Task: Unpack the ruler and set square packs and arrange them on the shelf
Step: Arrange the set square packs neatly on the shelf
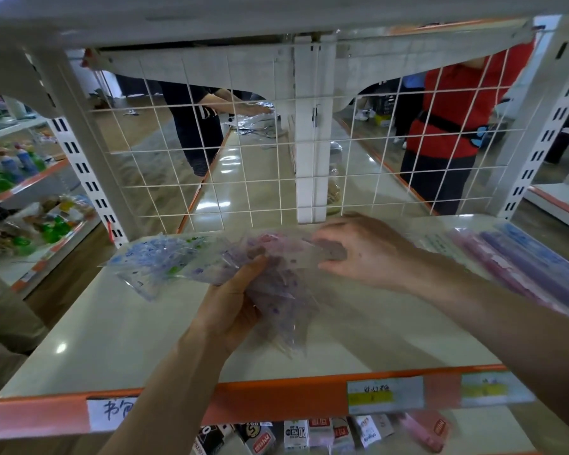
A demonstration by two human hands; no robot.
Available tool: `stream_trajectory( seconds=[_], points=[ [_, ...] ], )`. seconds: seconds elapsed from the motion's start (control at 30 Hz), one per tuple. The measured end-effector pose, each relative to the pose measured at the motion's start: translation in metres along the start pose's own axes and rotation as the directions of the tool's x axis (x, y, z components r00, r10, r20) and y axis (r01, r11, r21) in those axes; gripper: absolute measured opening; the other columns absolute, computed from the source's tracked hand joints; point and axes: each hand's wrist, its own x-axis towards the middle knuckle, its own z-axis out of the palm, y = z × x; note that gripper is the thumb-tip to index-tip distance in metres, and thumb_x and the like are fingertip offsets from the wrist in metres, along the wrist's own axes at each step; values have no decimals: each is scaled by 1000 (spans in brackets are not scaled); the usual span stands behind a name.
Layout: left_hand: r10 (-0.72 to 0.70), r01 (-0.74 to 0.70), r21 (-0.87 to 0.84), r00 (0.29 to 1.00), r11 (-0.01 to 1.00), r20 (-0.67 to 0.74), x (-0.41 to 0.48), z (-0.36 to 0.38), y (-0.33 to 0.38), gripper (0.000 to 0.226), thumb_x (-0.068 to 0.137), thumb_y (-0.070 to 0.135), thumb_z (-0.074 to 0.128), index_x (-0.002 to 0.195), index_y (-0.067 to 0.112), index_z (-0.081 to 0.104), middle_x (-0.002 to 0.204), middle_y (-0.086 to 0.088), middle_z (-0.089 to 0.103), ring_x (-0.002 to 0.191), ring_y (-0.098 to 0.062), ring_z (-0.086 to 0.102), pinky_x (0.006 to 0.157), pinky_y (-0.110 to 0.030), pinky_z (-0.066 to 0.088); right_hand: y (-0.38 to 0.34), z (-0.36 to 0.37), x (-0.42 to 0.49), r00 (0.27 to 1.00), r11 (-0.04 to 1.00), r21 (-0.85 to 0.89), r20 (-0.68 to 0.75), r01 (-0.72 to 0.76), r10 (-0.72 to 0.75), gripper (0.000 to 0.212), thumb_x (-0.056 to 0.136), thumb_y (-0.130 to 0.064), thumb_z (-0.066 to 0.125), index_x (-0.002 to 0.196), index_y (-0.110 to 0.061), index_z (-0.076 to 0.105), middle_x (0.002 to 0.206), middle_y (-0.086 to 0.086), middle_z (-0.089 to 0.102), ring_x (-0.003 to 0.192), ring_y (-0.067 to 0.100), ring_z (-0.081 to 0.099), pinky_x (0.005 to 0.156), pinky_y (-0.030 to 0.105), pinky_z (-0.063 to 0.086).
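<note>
both hands are closed on one fan of clear plastic set square packs (270, 274) printed in purple and pink, held just above the pale shelf board (112, 336). the left hand (234, 303) grips the bundle from below, thumb pressed on top and fingers wrapped under the near ends (which are blurred). the right hand (358, 251) pinches the far right edge of the top pack between thumb and fingers.

going left to right: a neighbouring shelf unit at far left holds green and blue bottles (14, 165). on the near board, left of the hands, lies a loose pile of clear packs with blue and green print (151, 261), touching or overlapping the left edge of the held fan; which one cannot tell. behind the hands stands a white wire grid back panel (243, 165), and through it two people are visible, one in dark clothes (194, 126), one in a red top (457, 103). at the right end of the board lie long ruler packs in pink, purple and blue (532, 270), side by side and well apart from the hands. along the near edge runs an orange price strip (276, 399) with paper labels; below it small boxed items (296, 435) fill the lower shelf.
</note>
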Motion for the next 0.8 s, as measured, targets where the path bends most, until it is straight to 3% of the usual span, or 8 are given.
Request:
stream_trajectory(
  seconds=[0.1, 0.2, 0.3, 0.37, 0.47, 0.63, 0.8],
  points=[
    [-1, 4, 43, 998, 999, -70, 5, -7, -2, 42, 81, 20, 64, 120, 4, 58, 111, -20, 63, 93, -34, 63, 74, -42, 55, 29, -19, -4, 987, 987, 46, 64, -152, 149, 34, 83, -33, 69, 115, -21, 67, 112, -3, 67, 105, 18, 59, 89, 36, 47],
    [-8, 12, 54, 997, 998, -81, 9, -11, -3, 35, 84, 24, 68, 114, 9, 60, 118, -22, 57, 102, -38, 57, 72, -39, 52, 51, -27, -12, 957, 964, 46, 144, -261, 253, 36, 84, -32, 69, 119, -25, 65, 120, -5, 63, 109, 15, 57, 92, 30, 45],
    [-11, 15, 60, 998, 998, -60, 7, -11, -3, 40, 74, 29, 75, 107, 10, 63, 114, -21, 58, 108, -40, 55, 79, -44, 51, 60, -18, -15, 928, 954, -19, 227, -299, 295, 39, 84, -32, 69, 122, -25, 64, 126, -2, 61, 113, 17, 55, 95, 30, 44],
    [-12, 17, 81, 998, 997, -55, 6, -8, -2, 49, 73, 28, 76, 113, 5, 60, 114, -23, 57, 106, -41, 57, 76, -44, 54, 61, -10, -16, 915, 952, -28, 266, -306, 302, 39, 83, -32, 68, 121, -26, 64, 126, -3, 61, 113, 17, 55, 96, 32, 45],
    [-14, 19, 93, 999, 995, -50, 5, -5, -2, 34, 86, 21, 63, 114, 3, 60, 108, -24, 59, 89, -35, 63, 55, -32, 55, 61, -2, -12, 909, 952, -46, 285, -303, 303, 33, 81, -32, 67, 115, -31, 66, 117, -2, 62, 106, 18, 56, 91, 33, 47],
    [-22, 30, 106, 997, 994, -79, 6, -4, -3, 29, 89, 20, 58, 113, 3, 61, 117, -29, 56, 107, -46, 56, 71, -39, 55, 63, 5, -6, 907, 952, -14, 301, -306, 296, 32, 81, -31, 66, 113, -30, 67, 115, -2, 61, 105, 17, 56, 91, 34, 47],
    [-21, 26, 81, 998, 996, -59, 5, -3, -3, 17, 87, 18, 60, 101, 11, 65, 107, -17, 64, 86, -29, 67, 69, -39, 56, 65, 9, -5, 909, 957, -8, 312, -289, 277, 30, 81, -34, 65, 110, -27, 67, 110, -2, 62, 102, 18, 56, 89, 35, 48]
  ],
)
